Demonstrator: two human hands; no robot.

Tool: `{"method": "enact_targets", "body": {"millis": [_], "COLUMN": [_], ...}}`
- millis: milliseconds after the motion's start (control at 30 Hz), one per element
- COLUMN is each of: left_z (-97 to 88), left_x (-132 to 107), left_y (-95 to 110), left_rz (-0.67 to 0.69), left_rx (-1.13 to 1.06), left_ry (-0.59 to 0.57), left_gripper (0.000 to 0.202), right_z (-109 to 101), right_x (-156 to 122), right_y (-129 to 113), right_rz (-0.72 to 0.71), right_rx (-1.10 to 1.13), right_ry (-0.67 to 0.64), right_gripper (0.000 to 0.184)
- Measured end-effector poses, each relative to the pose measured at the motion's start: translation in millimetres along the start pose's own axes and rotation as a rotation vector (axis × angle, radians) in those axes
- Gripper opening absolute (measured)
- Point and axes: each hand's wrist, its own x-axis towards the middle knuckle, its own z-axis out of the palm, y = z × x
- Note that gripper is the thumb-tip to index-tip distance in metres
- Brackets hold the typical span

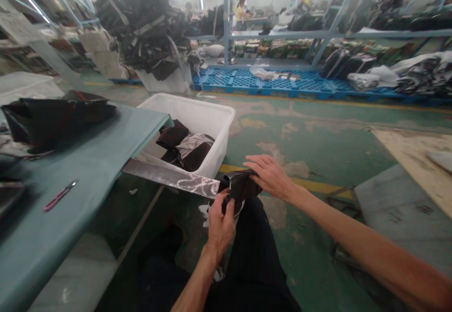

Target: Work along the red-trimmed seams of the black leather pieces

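A small piece of black fabric (240, 185) lies over my knee, at the end of a long shiny metal strip (169, 176) that juts out from the table. My left hand (221, 222) is closed, pinching the near edge of the fabric between thumb and fingers. My right hand (270, 175) rests flat on top of the fabric with its fingers stretched out, pressing it down.
A white plastic bin (219, 114) with dark fabric pieces stands on the floor beside the teal table (88, 161). On the table lie a pink-handled cutter (59, 195) and a black fabric pile (52, 119). Blue pallets (247, 83), shelving and a seated person (241, 12) are far back.
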Motion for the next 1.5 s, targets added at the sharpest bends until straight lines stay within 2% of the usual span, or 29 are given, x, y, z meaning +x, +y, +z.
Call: {"method": "enact_targets", "body": {"millis": [33,100,200,300,433,600,733,933,1067,1367,1500], "left_z": [0.2,3.5,13.1,21.0,21.3,14.3,9.3,8.9,9.8,18.3,13.6], "left_x": [0,-1,-7,-16,-24,-22,-20,-15,-11,-2,0], "left_y": [-1,-5,-12,-20,-26,-27,-30,-39,-43,-44,-46], "left_rz": [-0.005,0.013,0.053,0.116,0.225,0.238,0.298,0.216,0.129,0.119,0.117], "left_rx": [0.006,0.021,0.083,0.214,0.360,0.397,0.482,0.447,0.386,0.315,0.284], "left_ry": [0.013,0.043,0.133,0.205,0.204,0.202,0.182,0.199,0.278,0.313,0.341], "left_gripper": [0.026,0.024,0.027,0.043,0.058,0.057,0.057,0.042,0.028,0.026,0.023], "right_z": [3,8,15,16,15,11,6,-1,-3,-7,-7], "right_x": [0,-5,-19,-26,-22,-15,-13,-5,2,15,18], "right_y": [5,11,10,3,2,7,5,-2,-7,2,0], "right_rz": [-0.027,0.010,0.158,0.240,0.287,0.243,0.213,0.270,0.274,0.306,0.269], "right_rx": [0.031,0.131,0.304,0.421,0.397,0.339,0.326,0.337,0.279,0.195,0.216], "right_ry": [-0.050,-0.092,-0.046,-0.043,-0.088,-0.147,-0.171,-0.231,-0.250,-0.260,-0.306], "right_gripper": [0.026,0.024,0.028,0.029,0.030,0.032,0.033,0.030,0.033,0.037,0.036]}}
